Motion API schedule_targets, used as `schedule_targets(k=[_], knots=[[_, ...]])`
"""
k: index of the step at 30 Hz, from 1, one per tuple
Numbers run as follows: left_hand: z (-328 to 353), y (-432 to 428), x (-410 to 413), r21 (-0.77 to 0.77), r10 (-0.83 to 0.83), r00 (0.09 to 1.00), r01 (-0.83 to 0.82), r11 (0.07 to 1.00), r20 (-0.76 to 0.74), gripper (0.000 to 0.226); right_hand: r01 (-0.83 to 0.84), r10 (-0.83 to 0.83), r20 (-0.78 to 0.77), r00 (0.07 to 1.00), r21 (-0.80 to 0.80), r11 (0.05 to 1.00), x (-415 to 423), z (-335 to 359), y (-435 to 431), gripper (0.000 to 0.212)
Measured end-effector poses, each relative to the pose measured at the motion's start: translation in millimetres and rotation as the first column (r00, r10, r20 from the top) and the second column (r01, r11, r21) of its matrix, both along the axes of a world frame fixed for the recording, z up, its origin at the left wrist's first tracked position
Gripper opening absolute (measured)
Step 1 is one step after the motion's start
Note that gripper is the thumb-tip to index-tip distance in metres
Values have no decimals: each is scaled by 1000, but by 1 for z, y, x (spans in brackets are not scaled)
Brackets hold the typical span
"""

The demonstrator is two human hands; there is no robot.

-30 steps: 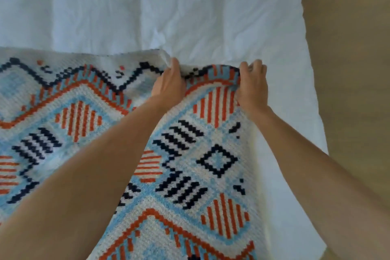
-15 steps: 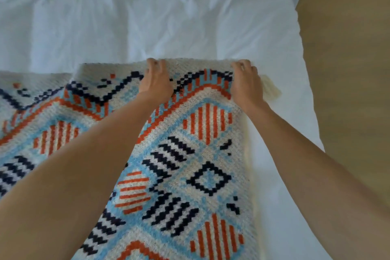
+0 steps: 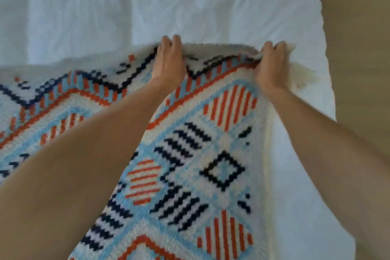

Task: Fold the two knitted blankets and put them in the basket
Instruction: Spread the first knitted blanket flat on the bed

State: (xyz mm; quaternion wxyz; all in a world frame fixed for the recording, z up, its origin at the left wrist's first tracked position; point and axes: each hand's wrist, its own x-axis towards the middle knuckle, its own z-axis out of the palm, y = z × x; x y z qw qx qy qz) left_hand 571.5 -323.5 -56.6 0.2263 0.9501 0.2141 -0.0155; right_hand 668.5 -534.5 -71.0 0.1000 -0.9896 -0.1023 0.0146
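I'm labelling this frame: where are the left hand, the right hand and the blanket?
left hand (image 3: pixel 169 63), head view, back of the hand
right hand (image 3: pixel 271 67), head view, back of the hand
blanket (image 3: pixel 223 170), head view, dark diamond motif

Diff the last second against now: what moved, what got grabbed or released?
Both hands, left hand and right hand, keep gripping the far edge of the knitted blanket; nothing released. The camera shifted, so any real edge movement is unclear. A fringe by the right hand now shows. The white bedding is unchanged.
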Motion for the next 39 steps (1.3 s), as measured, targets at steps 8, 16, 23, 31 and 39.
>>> schedule_targets(k=[8, 16, 23, 31, 39], knots=[[-5, 5, 33, -133, -186, 982, 188, 973, 25, 77, -74, 74, 8, 997, 46, 996, 21, 1, 3, 50], [-41, -6, 11, 56, -267, 931, 289, 956, -250, 50, -195, 181, -221, 958, -46, 980, -44, -57, -3, 50], [-19, -39, -21, 98, -258, 898, 310, 946, -356, 60, -232, 239, -325, 915, 61, 971, -65, -26, -10, 57], [9, -128, -131, 52, -403, 867, 435, 899, -292, 50, -135, 176, -336, 925, 144, 980, -201, 14, -73, 42], [19, -204, -280, -67, -484, 801, 494, 867, -353, 38, -14, 62, -424, 903, 116, 993, -349, 37, -166, 41]])
